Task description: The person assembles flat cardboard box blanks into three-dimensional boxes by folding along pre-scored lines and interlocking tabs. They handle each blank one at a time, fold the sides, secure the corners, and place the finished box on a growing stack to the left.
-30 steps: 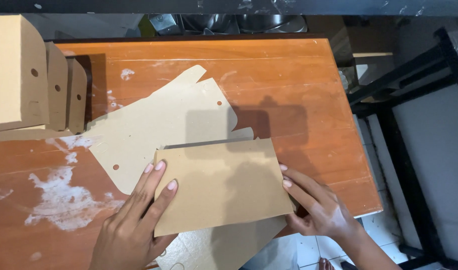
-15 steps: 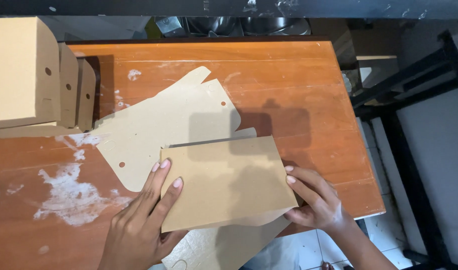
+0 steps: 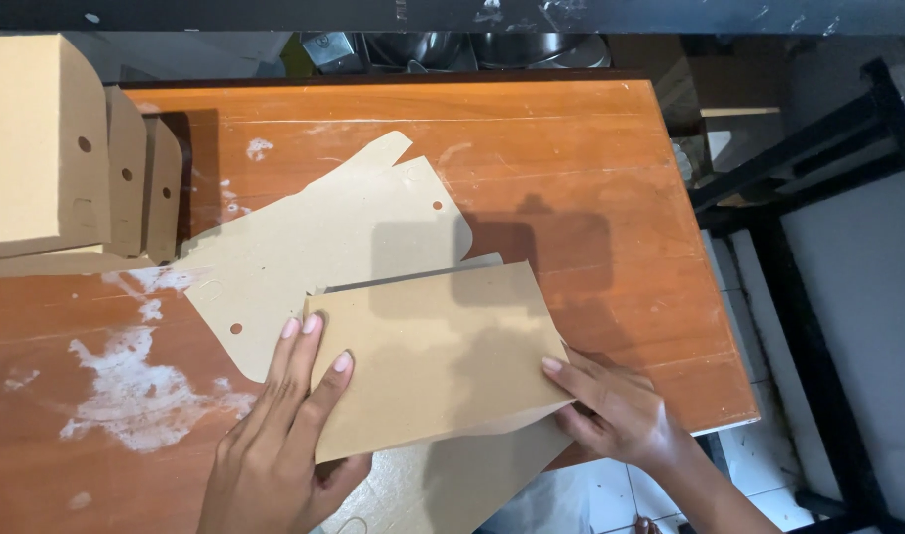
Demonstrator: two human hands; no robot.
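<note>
Left hand (image 3: 279, 435) lies flat, fingers spread, pressing the folded-over panel (image 3: 438, 356) of a flat tan die-cut cardboard box blank (image 3: 334, 247). Right hand (image 3: 611, 405) pinches that panel's right edge. Blank lies mid-table on worn orange wooden tabletop (image 3: 591, 158). Assembled tan cardboard boxes (image 3: 37, 148) stand far left.

flat brown cardboard box blank (image 3: 324, 247): lies unfolded on the orange wooden table (image 3: 591, 148), irregular outline with tabs and small round holes. folded panel (image 3: 438, 356): rectangular, same brown, raised over the blank's near part. assembled cardboard boxes (image 3: 37, 148): brown, upright at the table's far left, rounded side flaps with round holes. no labels, signs or screens visible.
</note>
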